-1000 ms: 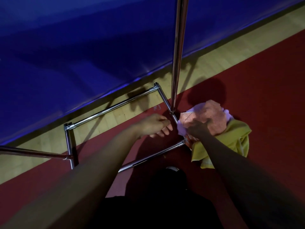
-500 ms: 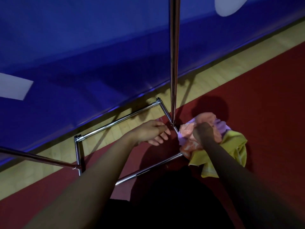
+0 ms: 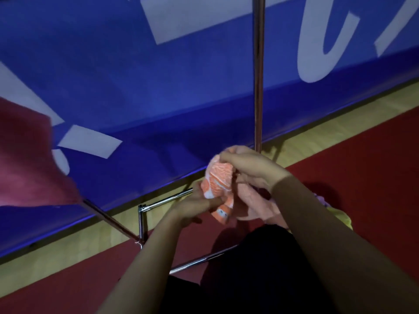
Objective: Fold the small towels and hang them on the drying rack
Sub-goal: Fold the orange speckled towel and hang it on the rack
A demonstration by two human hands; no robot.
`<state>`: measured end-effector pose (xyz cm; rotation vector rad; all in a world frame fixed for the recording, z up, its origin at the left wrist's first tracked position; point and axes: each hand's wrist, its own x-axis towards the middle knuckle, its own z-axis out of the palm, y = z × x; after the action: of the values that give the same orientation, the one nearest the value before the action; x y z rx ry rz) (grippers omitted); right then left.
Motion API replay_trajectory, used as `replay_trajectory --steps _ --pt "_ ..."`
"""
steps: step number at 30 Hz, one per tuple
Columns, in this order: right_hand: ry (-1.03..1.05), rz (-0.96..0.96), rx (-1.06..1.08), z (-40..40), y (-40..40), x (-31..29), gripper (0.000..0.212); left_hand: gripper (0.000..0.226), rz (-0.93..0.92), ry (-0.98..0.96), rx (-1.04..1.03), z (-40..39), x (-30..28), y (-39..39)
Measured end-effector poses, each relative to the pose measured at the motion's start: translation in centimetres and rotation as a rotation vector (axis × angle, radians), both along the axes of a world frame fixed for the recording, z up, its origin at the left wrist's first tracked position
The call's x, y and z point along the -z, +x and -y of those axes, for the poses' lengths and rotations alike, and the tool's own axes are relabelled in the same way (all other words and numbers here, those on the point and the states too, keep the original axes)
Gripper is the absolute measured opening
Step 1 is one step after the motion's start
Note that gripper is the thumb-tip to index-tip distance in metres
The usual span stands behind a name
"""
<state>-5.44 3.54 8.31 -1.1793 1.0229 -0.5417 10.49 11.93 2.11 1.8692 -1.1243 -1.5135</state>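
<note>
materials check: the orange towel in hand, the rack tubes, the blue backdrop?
Orange towel: soft terry-like cloth, judging by its ribbed nap and limp bunching; printed white pattern. Both hands grip it.
Rack tubes: polished metal, likely chromed or stainless steel; bright specular streaks, clamp joints at corners.
Blue backdrop: probably vinyl or coated fabric banner; smooth sheen, soft creases, flat white lettering.

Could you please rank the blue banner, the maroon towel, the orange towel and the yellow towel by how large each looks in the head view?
1. blue banner
2. maroon towel, cut by the frame edge
3. orange towel, bunched between both hands
4. yellow towel, mostly hidden, so true size unsure
</note>
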Motion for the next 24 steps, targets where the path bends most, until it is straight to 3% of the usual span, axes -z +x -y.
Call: replay_trajectory --steps 2,4,6,10,13,15,20,22,24 --pt "-0.033 0.065 -0.013 -0.3 2.1 -2.4 0.018 0.05 -0.089 -0.009 -0.092 -0.6 -1.2 1.9" --pt "-0.037 0.092 0.024 -0.2 4.1 -3.7 0.014 0.034 -0.207 -0.136 -0.225 -1.2 -1.9 4.0" --pt "-0.021 0.097 0.102 0.2 5.7 -3.3 0.012 0.033 -0.3 -0.236 -0.351 -1.8 -2.7 6.1" --pt "0.014 0.057 0.228 0.1 7.7 -0.4 0.039 0.045 -0.582 -0.257 -0.48 -1.6 -4.5 8.0" --pt "-0.078 -0.009 0.104 0.0 8.5 -0.1 0.079 0.034 -0.779 -0.29 -0.455 -1.5 -6.0 8.3" --pt "-0.107 -0.009 0.054 0.1 8.8 -0.3 0.087 0.035 -0.875 -0.308 -0.453 -1.6 -6.8 8.1" --pt "0.014 0.104 -0.201 -0.7 9.0 1.0 0.08 0.042 -0.815 -0.202 -0.504 -0.5 -5.9 8.0" --pt "-0.039 -0.001 -0.362 -1.0 9.1 1.8 0.069 0.041 -0.729 -0.177 -0.521 -0.1 -4.8 8.3" --pt "-0.138 -0.16 -0.416 -1.0 9.3 2.2 0.077 0.038 -0.637 -0.175 -0.543 -0.1 -4.2 8.7"
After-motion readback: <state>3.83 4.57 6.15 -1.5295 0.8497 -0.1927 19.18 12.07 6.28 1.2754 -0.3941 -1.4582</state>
